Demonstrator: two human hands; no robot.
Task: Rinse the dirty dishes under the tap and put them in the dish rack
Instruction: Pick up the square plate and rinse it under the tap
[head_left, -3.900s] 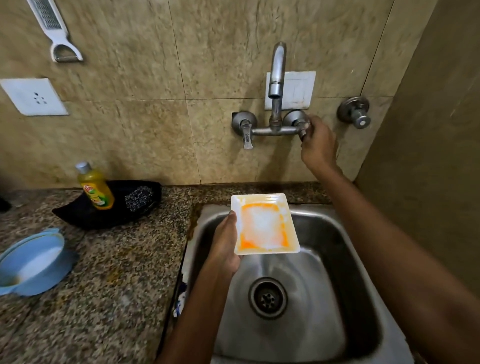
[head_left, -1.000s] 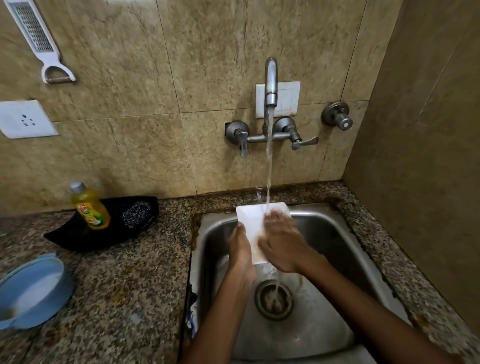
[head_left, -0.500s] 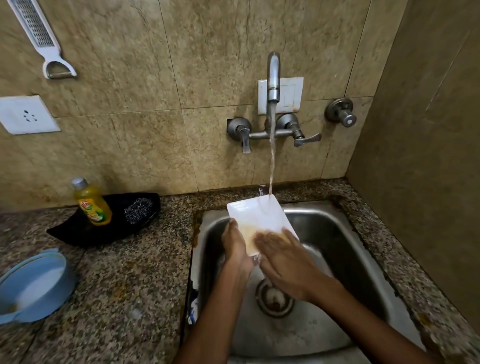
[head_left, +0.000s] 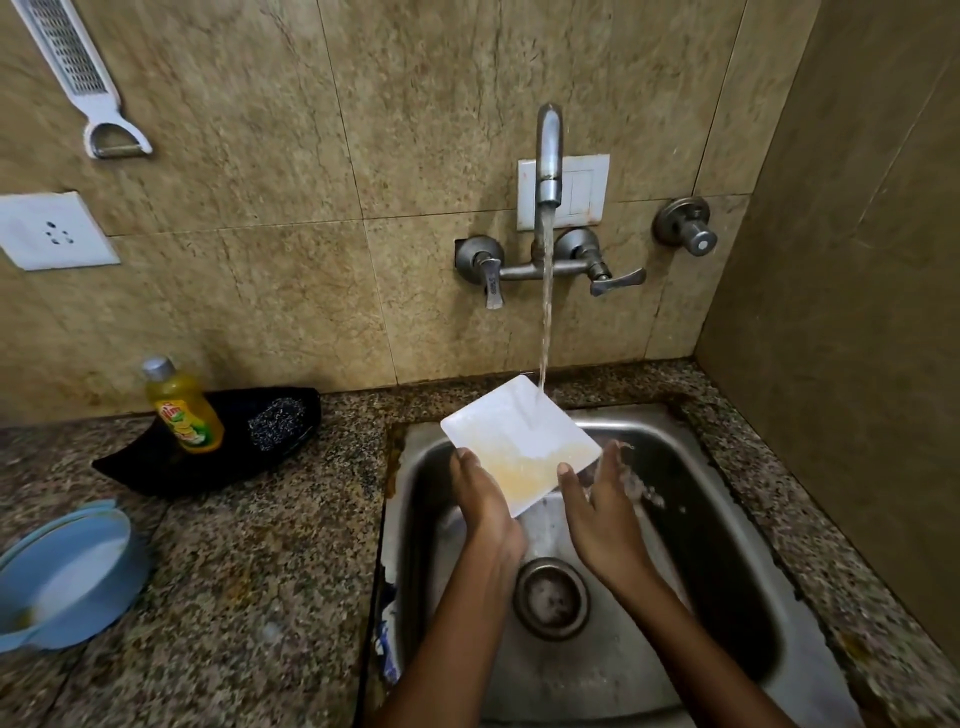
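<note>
A white square plate (head_left: 519, 441) with a faint yellow-orange film on its near part is tilted over the steel sink (head_left: 727, 519). Water runs from the wall tap (head_left: 549, 156) onto the plate's far right part. My left hand (head_left: 485, 504) grips the plate's near left edge, thumb on top. My right hand (head_left: 602, 509) holds the plate's near right corner, thumb on its face and fingers under the edge, with water splashing off them.
The drain (head_left: 550, 597) lies below my hands. On the granite counter to the left sit a black tray (head_left: 156, 462) with a yellow soap bottle (head_left: 184, 410) and a steel scrubber (head_left: 275, 423), and a blue bowl (head_left: 67, 577). No dish rack is in view.
My right hand has come off the plate's face, where it was rubbing, to the right corner. The orange stain has largely washed off, and the plate now tilts with one corner under the stream.
</note>
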